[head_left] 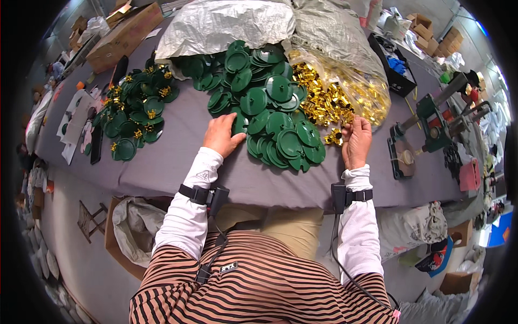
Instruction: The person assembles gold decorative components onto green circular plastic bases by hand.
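My left hand (220, 135) grips a round green plastic disc (238, 124) by its left edge, at the near left side of a heap of the same discs (280, 92). At the right of that heap, my right hand (356, 142) is closed in a pinch at a small shiny gold piece (347, 117), partly hidden by the fingers. A pile of loose gold pieces (318, 92) lies just beyond it, spilling from a clear plastic bag (372, 100). To the left, another group of green discs (125, 129) has gold pieces fixed on several of them.
White woven sacks (232, 27) lie behind the discs on the grey cloth-covered table (178, 173). A green hand press (431, 124) stands at the right, near a black tray (394, 70). A long cardboard box (124, 38) sits at the far left. Below is an open carton (116, 237).
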The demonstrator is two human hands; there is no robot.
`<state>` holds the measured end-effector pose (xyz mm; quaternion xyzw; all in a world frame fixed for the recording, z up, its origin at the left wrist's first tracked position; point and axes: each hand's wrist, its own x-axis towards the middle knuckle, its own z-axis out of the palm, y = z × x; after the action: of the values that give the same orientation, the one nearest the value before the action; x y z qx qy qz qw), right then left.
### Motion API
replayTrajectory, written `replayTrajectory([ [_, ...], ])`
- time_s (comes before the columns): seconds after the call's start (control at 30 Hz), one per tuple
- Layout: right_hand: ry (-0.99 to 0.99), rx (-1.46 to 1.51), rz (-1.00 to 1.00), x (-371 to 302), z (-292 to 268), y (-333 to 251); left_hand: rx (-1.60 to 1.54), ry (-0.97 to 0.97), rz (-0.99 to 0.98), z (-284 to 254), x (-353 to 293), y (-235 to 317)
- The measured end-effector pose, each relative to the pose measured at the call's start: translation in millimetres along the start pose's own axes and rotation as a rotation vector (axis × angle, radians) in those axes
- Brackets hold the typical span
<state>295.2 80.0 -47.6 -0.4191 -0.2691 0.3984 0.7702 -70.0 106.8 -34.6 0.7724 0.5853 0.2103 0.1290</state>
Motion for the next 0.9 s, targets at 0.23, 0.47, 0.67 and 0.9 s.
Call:
replayTrajectory([
  [0.23,-0.019,0.330,0.158,-67.9,9.1,-34.5,-0.339,0.181,-0.157,-3.1,6.7,-17.3],
  [0.47,-0.032,0.009,0.062,-143.3,37.2,-42.8,-1.295,0.038,-0.246,-23.4,-49.1,46.1],
  [0.67,-0.354,-0.445,-0.318,-192.1,86.1,-32.7,-1.410,-0.185,-0.131,-16.0,-72.6,90.0],
  [0.9,-0.371,-0.650,-0.563,-189.4,87.9,-18.1,-1.056,-0.114,0.067,-7.9,-86.4,97.4],
])
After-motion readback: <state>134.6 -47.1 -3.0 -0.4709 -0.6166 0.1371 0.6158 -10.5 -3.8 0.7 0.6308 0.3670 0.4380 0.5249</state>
